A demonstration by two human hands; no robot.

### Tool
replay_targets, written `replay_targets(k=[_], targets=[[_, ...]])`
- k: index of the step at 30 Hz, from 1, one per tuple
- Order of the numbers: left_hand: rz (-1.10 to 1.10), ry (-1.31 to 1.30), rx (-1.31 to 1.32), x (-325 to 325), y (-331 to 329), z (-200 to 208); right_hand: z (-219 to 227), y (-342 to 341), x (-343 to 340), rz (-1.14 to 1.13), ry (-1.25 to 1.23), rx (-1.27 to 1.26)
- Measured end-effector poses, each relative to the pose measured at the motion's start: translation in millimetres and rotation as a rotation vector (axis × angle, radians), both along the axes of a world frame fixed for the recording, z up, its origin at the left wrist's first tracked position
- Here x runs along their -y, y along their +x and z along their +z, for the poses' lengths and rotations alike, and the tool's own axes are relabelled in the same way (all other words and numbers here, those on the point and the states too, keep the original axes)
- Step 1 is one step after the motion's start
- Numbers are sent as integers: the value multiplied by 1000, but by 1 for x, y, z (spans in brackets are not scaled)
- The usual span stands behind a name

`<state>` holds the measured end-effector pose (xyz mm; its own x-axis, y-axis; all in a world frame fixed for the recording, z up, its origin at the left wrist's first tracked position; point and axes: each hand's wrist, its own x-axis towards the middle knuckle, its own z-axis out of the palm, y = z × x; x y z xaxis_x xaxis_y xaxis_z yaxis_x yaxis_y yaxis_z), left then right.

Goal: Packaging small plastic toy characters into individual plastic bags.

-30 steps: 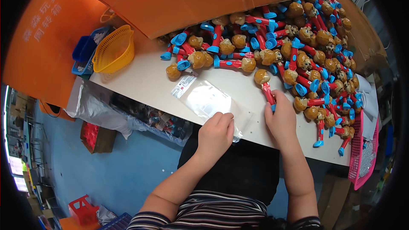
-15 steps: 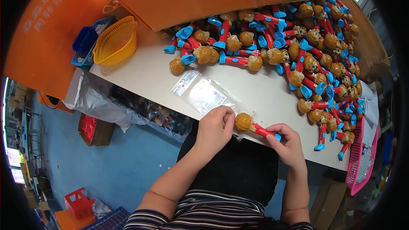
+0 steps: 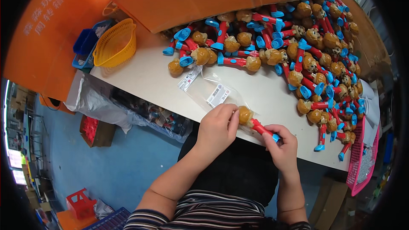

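Observation:
A small toy figure [image 3: 260, 128] with a round brown head, red body and blue base lies across the table's front edge. My right hand [image 3: 283, 148] is closed round its blue base end. Close to the toy's head, my left hand [image 3: 216, 127] pinches the near end of a clear plastic bag [image 3: 228, 86]. The bag lies flat on the table, with a printed white label and a header strip at its far end. The toy's head is at the bag's near end; whether it is inside the opening I cannot tell.
Many similar toy figures [image 3: 313, 66] are heaped across the back and right of the pale table [image 3: 149, 81]. An orange board [image 3: 221, 0] overhangs the back. A yellow basket [image 3: 115, 44] and blue bins [image 3: 84, 41] stand left, a pink basket [image 3: 362, 157] right.
The toy's head has moved left and up, closer to my left hand and the bag. The bag has shifted slightly right, and its label has turned.

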<state>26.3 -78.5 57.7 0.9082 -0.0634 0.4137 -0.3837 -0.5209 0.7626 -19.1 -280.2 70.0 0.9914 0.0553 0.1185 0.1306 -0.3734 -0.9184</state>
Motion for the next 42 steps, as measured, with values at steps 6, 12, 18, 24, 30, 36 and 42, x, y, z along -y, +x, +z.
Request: replay_targets(k=[6, 12, 18, 24, 30, 36, 42], targets=[[-5, 85, 96, 6, 0, 6, -14, -8, -8, -103, 439, -286], [-106, 229, 175, 10, -2, 10, -14, -3, -12, 53, -175, 318], [-131, 141, 159, 11, -13, 14, -24, -9, -12, -157, 384, -124], [-162, 137, 121, 20, -23, 11, -37, -18, -26, 10, 531, -197], [-83, 93, 114, 14, -17, 0, -21, -12, -19, 120, 302, -31], [-73, -4, 33, 14, -16, -1, -29, -14, -12, -50, -109, 232], [-115, -27, 44, 17, -16, 1, -29, -8, -24, -35, -247, 200]])
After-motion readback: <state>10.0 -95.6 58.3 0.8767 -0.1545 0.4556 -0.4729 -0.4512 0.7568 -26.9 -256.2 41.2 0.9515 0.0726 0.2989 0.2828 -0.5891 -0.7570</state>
